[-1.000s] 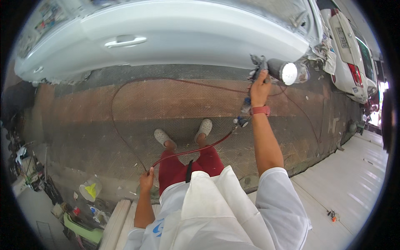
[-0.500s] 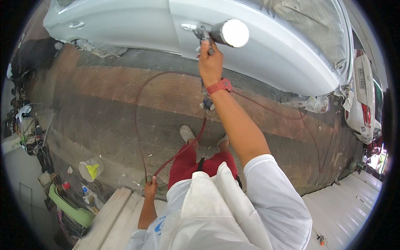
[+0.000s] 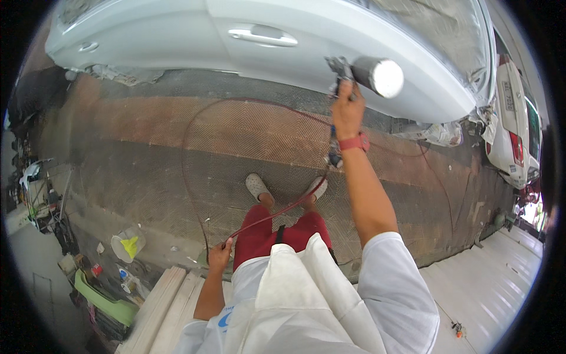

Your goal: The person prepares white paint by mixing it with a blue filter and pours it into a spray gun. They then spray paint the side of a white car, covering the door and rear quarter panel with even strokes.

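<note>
My right hand [image 3: 348, 111] is closed around the handle of a spray gun [image 3: 341, 69], held out in front of the pale car door [image 3: 312, 59]. A dark cup with a white round end [image 3: 387, 78] sits on the gun's right side. Left of the gun is the door handle [image 3: 262, 38]. From beneath the gun a red air hose [image 3: 268, 217] runs down to my left hand [image 3: 220, 255], whose fingers are wrapped round it by my left thigh. The hose also loops over the floor ahead of me.
Plastic and paper masking covers the car's window [image 3: 439, 41] and lower edges. A white car [image 3: 514, 130] stands at the far right. To the left are a white bucket [image 3: 125, 245] with a yellow cloth and a green curved panel [image 3: 103, 301]. Long pale boards [image 3: 156, 304] lie beside me.
My right hand has carried the spray gun to the right and slightly nearer, away from the door handle. My left hand stays on the hose and has shifted only a little.
</note>
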The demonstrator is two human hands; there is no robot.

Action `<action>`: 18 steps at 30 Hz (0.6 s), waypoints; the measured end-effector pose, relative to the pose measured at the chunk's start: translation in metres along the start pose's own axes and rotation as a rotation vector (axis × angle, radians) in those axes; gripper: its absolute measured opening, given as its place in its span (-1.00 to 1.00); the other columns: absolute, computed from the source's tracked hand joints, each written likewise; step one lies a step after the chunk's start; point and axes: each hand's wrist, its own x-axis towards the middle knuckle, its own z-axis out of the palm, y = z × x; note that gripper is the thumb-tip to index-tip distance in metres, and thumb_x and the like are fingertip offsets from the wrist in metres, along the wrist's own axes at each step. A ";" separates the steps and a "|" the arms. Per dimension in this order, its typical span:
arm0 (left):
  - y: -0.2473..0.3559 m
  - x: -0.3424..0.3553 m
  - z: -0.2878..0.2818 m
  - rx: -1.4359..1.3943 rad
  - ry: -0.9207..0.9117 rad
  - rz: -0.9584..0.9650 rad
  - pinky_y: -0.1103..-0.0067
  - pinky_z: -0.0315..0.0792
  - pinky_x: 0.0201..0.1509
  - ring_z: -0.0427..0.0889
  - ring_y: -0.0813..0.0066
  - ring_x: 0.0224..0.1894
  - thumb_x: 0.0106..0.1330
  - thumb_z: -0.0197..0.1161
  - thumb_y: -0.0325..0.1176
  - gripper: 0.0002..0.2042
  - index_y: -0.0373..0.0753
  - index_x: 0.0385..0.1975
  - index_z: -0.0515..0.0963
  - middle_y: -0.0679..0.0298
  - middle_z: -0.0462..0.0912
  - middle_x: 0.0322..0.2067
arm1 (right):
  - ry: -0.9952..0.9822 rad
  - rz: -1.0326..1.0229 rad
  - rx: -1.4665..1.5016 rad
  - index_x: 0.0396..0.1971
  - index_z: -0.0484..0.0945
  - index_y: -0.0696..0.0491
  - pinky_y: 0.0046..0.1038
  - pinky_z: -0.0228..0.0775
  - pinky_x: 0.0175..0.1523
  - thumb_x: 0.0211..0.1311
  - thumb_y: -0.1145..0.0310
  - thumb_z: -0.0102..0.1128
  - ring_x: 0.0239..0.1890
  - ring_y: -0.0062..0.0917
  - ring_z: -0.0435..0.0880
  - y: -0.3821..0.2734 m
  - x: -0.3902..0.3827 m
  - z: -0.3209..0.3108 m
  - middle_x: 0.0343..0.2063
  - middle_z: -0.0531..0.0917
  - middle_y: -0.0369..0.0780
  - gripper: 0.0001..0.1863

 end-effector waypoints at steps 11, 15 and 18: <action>0.170 -0.018 0.093 0.405 -0.164 0.239 0.09 0.56 0.09 0.75 -0.21 -0.06 0.40 0.10 0.42 -0.25 -0.31 -0.19 0.76 -0.17 0.77 -0.23 | 0.297 0.304 -0.167 -0.30 0.61 0.26 -0.40 0.46 -0.45 0.64 -0.09 0.00 -0.58 -0.50 0.63 0.142 0.025 -0.312 -0.50 0.65 -0.12 -0.38; 0.215 -0.030 0.133 0.439 -0.186 0.322 0.10 0.56 0.11 0.74 -0.22 -0.03 0.41 0.11 0.40 -0.26 -0.31 -0.13 0.76 -0.18 0.77 -0.19 | 0.422 0.096 -0.274 -0.23 0.60 0.35 -0.31 0.47 -0.35 0.64 -0.04 0.02 -0.50 -0.41 0.66 0.179 0.047 -0.391 -0.55 0.61 -0.12 -0.38; 0.243 -0.039 0.157 0.412 -0.198 0.365 0.12 0.56 0.12 0.74 -0.20 -0.03 0.42 0.12 0.38 -0.28 -0.31 -0.08 0.75 -0.17 0.77 -0.18 | 0.537 0.142 -0.546 -0.27 0.59 0.40 -0.23 0.47 -0.30 0.64 -0.03 0.02 -0.47 -0.31 0.68 0.213 0.065 -0.444 -0.59 0.60 -0.11 -0.36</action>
